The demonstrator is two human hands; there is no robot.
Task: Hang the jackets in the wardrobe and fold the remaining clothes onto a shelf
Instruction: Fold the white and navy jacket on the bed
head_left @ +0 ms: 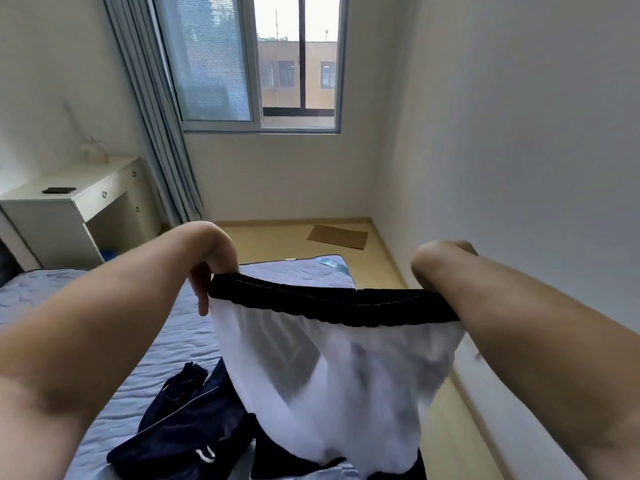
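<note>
Left hand (212,268) pinches the left end of the black waistband (329,304), thumb side over the top edge and the other fingers hanging down beside the cloth. Right hand (437,262) is curled at the band's other end; its fingers are hidden behind the wrist, so the hold there is inferred from the band running taut and level between the two hands. White shorts (332,382) hang free in the air over the right edge of the bed (104,306), with the lower hem blurred and near the foot of the frame. Judgement: lifted by the waistband so the legs drop straight and the garment squares itself before folding; step in hand is the start of a fold, not a hang. Navy garment (183,427) lies crumpled on the bed near its right edge, below and left of the shorts, not yet dealt with. Wardrobe and shelf not in view. Desk (69,202) stands beyond the bed's far left corner.
</note>
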